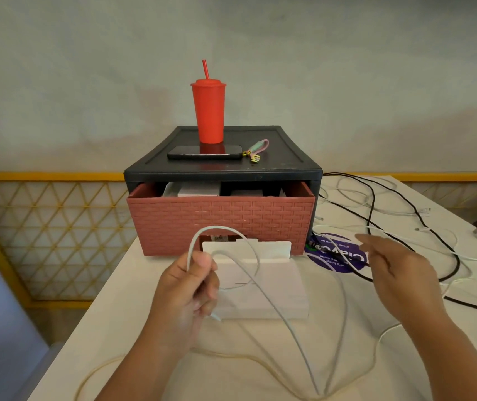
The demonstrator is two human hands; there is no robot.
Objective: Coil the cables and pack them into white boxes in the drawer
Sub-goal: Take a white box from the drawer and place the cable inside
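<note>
Just in front of the half-open drawer point(222, 224), on the worktop point(110, 328), sits an open white box point(263, 299), its lid tipped back against the drawer front, I judge so a finished coil can drop straight in. My left hand point(191, 287) has its fingers point(204, 263) curled round the white cable point(219, 228), gripping one loop that stands above the fist while the slack trails over the box and along the worktop toward me. My right hand point(399, 273) hovers to the side, fingers point(367, 241) loose and spread, holding nothing, probably placed to gather the next length. Other cables, among them a black cable point(372, 204), sprawl to the right.
</note>
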